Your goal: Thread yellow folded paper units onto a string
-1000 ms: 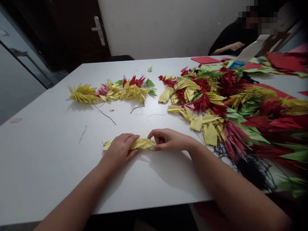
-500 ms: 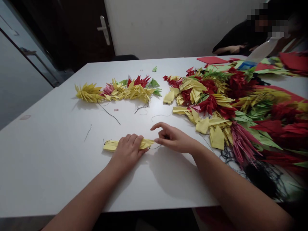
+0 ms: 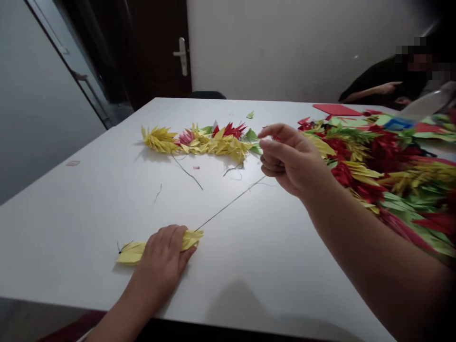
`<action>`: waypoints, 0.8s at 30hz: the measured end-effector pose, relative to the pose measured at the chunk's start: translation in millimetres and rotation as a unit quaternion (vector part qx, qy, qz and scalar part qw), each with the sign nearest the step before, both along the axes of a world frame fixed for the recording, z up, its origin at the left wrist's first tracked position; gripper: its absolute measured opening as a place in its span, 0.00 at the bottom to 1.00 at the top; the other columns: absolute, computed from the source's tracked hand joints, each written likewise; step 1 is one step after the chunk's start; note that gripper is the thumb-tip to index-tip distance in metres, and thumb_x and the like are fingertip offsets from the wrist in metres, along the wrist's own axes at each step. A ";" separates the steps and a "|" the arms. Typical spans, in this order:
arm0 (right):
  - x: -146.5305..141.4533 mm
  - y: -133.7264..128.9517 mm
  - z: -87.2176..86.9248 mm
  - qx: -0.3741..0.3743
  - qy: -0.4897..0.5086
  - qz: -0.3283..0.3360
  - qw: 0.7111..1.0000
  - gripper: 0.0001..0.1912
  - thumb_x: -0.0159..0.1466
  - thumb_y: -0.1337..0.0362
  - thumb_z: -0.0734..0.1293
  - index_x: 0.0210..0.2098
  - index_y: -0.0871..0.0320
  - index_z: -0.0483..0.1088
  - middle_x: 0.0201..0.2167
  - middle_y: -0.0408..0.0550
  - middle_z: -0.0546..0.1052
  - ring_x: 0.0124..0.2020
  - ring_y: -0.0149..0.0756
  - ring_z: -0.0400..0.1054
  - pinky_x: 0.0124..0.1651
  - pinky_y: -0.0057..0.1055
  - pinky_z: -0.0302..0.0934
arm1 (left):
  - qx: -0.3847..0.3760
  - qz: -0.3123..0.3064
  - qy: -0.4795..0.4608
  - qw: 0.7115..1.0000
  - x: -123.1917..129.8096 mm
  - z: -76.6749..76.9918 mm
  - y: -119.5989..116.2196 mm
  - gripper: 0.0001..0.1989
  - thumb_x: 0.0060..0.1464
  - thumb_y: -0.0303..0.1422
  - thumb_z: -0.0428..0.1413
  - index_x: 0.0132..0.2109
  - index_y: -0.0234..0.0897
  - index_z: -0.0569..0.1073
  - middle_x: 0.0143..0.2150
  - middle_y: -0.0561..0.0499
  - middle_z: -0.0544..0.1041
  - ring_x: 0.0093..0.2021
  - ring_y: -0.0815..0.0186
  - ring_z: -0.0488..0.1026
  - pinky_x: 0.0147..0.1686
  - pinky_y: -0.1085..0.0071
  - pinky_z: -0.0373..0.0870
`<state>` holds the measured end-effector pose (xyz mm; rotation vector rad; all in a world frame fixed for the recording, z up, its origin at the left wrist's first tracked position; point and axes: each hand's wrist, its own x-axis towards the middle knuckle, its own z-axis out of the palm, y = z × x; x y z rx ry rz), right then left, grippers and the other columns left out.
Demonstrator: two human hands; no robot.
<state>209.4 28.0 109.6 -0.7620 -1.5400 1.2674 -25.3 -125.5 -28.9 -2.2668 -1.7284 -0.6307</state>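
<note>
My left hand [image 3: 165, 251] is wrapped over a yellow folded-paper strip [image 3: 130, 254] that lies on the white table, with both of its ends showing. A dark thread [image 3: 228, 205] runs taut from the strip's right end up to my right hand [image 3: 290, 156]. That hand is raised above the table, its fingers closed on the thread. Short dark thread ends stick out at the strip's left end. Behind lies a garland [image 3: 213, 142] of yellow, red, pink and green folded paper.
A large pile of red, green and yellow folded paper [image 3: 377, 156] covers the table's right side. Loose threads [image 3: 187, 172] lie in the middle. Red sheets [image 3: 335, 110] sit at the back. A person in dark clothing [image 3: 377, 85] is at the far right.
My right hand has risen from beside the strip, and the thread is now pulled straight. My left hand and the strip have shifted left and nearer. The view has turned somewhat left.
</note>
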 end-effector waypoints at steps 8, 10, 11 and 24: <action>-80.2 -4.8 3.5 0.144 -0.151 0.029 0.978 0.11 0.62 0.61 0.63 0.44 0.56 0.65 0.41 0.47 0.70 0.43 0.32 0.68 0.44 0.31 0.65 | -0.009 0.251 0.044 0.967 -118.1 5.8 1.9 0.20 0.62 0.43 0.39 0.48 0.34 0.67 0.39 0.37 0.72 0.40 0.49 0.70 0.39 0.52 0.68; -65.8 -17.2 -19.5 0.156 -0.214 0.036 0.964 0.13 0.63 0.58 0.63 0.45 0.55 0.66 0.47 0.50 0.71 0.50 0.38 0.66 0.52 0.38 0.64 | -0.050 0.323 0.017 0.945 -157.9 12.6 7.4 0.23 0.61 0.44 0.39 0.47 0.30 0.69 0.41 0.33 0.72 0.45 0.44 0.69 0.42 0.48 0.66; -53.8 -23.4 -32.5 0.162 -0.237 0.029 0.957 0.13 0.63 0.56 0.63 0.45 0.53 0.67 0.48 0.50 0.71 0.51 0.39 0.65 0.54 0.40 0.63 | -0.081 0.346 0.002 0.935 -176.0 16.9 10.9 0.24 0.61 0.45 0.39 0.47 0.29 0.69 0.42 0.32 0.71 0.47 0.43 0.68 0.43 0.46 0.65; 78.7 -35.6 -125.0 0.000 -0.217 -0.264 0.940 0.14 0.53 0.50 0.70 0.35 0.50 0.73 0.31 0.46 0.78 0.32 0.40 0.74 0.34 0.35 0.72 | -0.108 0.419 -0.100 0.896 -286.1 37.4 61.0 0.40 0.59 0.53 0.32 0.57 0.16 0.57 0.58 0.26 0.60 0.59 0.28 0.52 0.47 0.33 0.55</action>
